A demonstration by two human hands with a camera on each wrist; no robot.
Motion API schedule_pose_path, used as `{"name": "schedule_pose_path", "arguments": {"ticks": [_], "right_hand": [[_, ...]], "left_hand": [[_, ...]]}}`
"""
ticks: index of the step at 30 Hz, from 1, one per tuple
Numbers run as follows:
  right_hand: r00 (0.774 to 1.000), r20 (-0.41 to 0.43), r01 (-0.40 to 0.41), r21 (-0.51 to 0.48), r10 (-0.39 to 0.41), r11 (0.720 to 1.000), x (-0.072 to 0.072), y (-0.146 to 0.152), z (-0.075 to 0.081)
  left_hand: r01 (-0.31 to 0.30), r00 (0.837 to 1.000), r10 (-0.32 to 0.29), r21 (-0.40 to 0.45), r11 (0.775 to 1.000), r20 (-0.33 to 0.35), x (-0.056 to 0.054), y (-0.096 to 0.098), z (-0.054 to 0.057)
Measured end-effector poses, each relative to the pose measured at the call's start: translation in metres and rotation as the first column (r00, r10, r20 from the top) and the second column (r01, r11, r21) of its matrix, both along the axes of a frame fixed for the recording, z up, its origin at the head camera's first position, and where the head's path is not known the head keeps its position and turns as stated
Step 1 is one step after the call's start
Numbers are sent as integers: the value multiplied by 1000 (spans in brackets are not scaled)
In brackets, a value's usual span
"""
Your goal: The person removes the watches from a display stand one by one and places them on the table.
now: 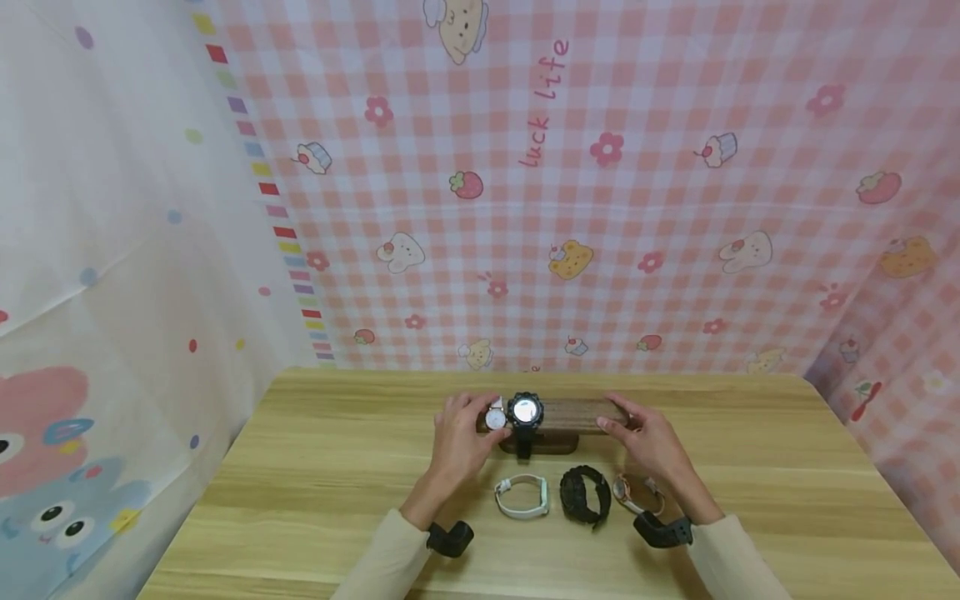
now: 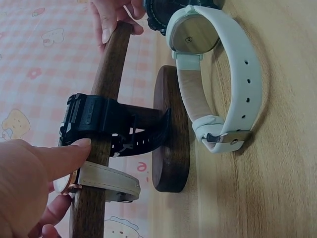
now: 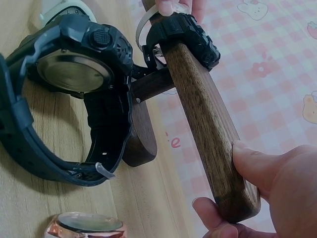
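A dark wooden watch stand (image 1: 573, 412) with a crossbar and an oval base (image 2: 171, 173) stands at the table's middle back. On the crossbar hang a black digital watch (image 1: 527, 410) with a lit face and, left of it, a small white-strapped watch (image 1: 495, 417). My left hand (image 1: 461, 437) grips the crossbar at its left end around the white-strapped watch; its thumb lies on the wood between the two watches. At the other end my right hand (image 1: 652, 442) pinches the bar (image 3: 203, 114) between thumb and fingers. Parts of the left fingers are hidden behind the bar.
In front of the stand lie a white watch (image 1: 522, 497), a black watch (image 1: 585, 497) and a rose-gold watch (image 1: 637, 495), close below the wrists. Behind the wooden table (image 1: 337, 467) hangs a pink checked cloth (image 1: 525, 208); a white patterned cloth (image 1: 150, 250) hangs at left.
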State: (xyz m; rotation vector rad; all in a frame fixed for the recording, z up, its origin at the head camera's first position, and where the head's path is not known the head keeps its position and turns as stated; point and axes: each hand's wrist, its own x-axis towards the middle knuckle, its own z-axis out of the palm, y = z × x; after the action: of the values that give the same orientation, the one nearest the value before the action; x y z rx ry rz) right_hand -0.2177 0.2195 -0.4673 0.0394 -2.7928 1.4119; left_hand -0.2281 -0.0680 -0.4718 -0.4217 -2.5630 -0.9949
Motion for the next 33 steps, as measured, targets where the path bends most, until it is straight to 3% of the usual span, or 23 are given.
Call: {"name": "schedule_pose_path", "arguments": {"ticks": [11,18,26,33], "right_hand": [[1000,-1,-2,3,2,1000,-1,0,-1],[1000,-8,-7,9,7,1000,-2,0,-1],[1000,-10,-9,6,9,1000,-1,0,-1],[1000,-24,-9,14,10,1000,0,1,-1]], "left_hand": [[17,1000,-17,18,1000,20,-3,-2,1],[38,997,-42,55,998,66,-7,-6,2],[60,998,-61,58,997,25,-9,-13,1],[72,997,-74,80,994,29,-10,-20,2]]}}
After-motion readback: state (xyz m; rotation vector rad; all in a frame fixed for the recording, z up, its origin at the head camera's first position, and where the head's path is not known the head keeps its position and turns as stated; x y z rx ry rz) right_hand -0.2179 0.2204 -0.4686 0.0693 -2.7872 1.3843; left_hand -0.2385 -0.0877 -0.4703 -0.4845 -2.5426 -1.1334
